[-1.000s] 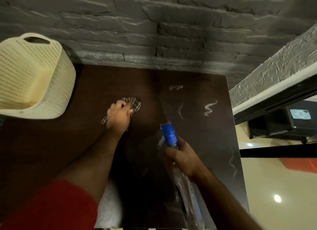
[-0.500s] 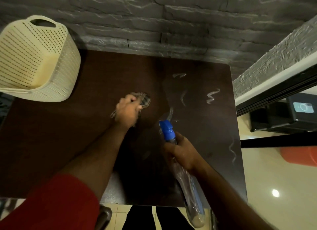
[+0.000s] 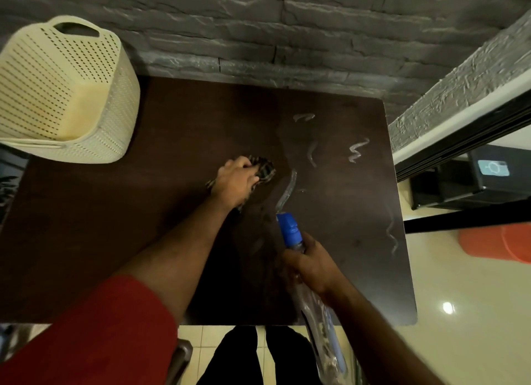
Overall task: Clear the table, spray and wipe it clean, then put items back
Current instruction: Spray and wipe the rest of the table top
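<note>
A dark brown table [image 3: 143, 226] fills the middle of the view. My left hand [image 3: 234, 180] grips a striped cloth [image 3: 265, 170] bunched against the tabletop near its centre. My right hand [image 3: 311, 265] holds a clear spray bottle [image 3: 321, 312] by its neck; the blue nozzle [image 3: 288, 230] points away from me over the table. Several pale wet streaks [image 3: 356, 150] lie on the right half of the table, beyond and to the right of the cloth.
A cream perforated basket [image 3: 63, 97] stands on the table's far left corner. A grey stone wall [image 3: 258, 25] runs behind the table. To the right are a black unit [image 3: 474, 180], an orange object [image 3: 497, 243] and tiled floor [image 3: 459, 312].
The view has shifted so the table's near edge and my legs show. My left hand and cloth have slid slightly right toward the wet streaks. The bottle stays gripped.
</note>
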The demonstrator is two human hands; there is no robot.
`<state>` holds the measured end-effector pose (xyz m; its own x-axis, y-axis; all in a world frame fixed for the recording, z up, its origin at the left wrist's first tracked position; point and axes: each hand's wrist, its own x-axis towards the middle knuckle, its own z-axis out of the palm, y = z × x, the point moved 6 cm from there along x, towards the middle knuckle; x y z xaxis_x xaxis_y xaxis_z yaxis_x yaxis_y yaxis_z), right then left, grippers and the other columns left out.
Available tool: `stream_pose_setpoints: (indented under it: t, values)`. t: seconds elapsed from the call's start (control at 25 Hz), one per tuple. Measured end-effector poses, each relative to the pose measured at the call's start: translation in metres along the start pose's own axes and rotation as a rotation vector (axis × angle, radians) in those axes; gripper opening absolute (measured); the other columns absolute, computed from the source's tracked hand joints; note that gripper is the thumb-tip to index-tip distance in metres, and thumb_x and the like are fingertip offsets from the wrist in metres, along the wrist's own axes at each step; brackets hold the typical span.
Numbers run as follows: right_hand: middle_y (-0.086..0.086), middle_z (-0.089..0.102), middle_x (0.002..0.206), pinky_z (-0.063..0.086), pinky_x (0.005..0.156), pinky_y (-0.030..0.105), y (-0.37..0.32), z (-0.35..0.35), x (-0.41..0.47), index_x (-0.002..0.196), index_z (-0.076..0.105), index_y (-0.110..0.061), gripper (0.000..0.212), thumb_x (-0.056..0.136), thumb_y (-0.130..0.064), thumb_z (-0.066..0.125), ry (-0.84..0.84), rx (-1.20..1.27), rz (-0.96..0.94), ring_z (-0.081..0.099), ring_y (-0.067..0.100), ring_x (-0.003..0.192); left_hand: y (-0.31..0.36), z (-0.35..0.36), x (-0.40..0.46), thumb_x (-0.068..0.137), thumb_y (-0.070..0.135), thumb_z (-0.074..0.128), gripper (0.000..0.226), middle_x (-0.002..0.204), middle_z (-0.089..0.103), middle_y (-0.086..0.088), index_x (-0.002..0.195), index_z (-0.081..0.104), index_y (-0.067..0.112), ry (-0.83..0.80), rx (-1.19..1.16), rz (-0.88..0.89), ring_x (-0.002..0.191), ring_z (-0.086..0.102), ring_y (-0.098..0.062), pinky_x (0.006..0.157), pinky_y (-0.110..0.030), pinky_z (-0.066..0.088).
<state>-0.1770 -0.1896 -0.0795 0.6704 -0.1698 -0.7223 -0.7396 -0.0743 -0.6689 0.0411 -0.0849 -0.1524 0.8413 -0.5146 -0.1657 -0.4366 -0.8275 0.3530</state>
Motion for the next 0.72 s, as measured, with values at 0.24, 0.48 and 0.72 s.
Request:
stream_pose_setpoints:
  t: [0.24, 0.48, 0.72]
  values:
    - [0.01, 0.066, 0.08, 0.052, 0.063, 0.038, 0.0, 0.0, -0.002, 0.109, 0.062, -0.01, 0.056, 0.057, -0.028, 0.067, -0.03, 0.06, -0.041, 0.062, 0.023, 0.067, -0.018, 0.017, -0.117, 0.086, 0.025, 0.064, 0.032, 0.116, 0.056, -0.003, 0.118, 0.063, 0.025, -0.014, 0.04, 0.206, 0.094, 0.056, -0.03, 0.076, -0.04, 0.044]
    - [0.004, 0.065, 0.076, 0.053, 0.062, 0.041, 0.008, -0.012, 0.002, 0.105, 0.062, -0.014, 0.052, 0.056, -0.031, 0.067, -0.012, 0.024, -0.059, 0.062, 0.018, 0.064, 0.002, -0.003, -0.009, 0.093, 0.031, 0.052, 0.027, 0.122, 0.051, -0.003, 0.117, 0.061, 0.025, 0.138, 0.037, -0.185, 0.104, 0.049, -0.028, 0.085, -0.041, 0.039]
    - [0.006, 0.067, 0.08, 0.054, 0.071, 0.046, 0.015, -0.027, -0.008, 0.108, 0.062, -0.016, 0.056, 0.057, -0.039, 0.067, -0.043, -0.021, -0.061, 0.064, 0.023, 0.07, 0.017, 0.027, -0.122, 0.083, 0.025, 0.068, 0.03, 0.108, 0.06, -0.005, 0.112, 0.066, 0.025, 0.061, 0.049, 0.251, 0.087, 0.059, -0.03, 0.073, -0.039, 0.048]
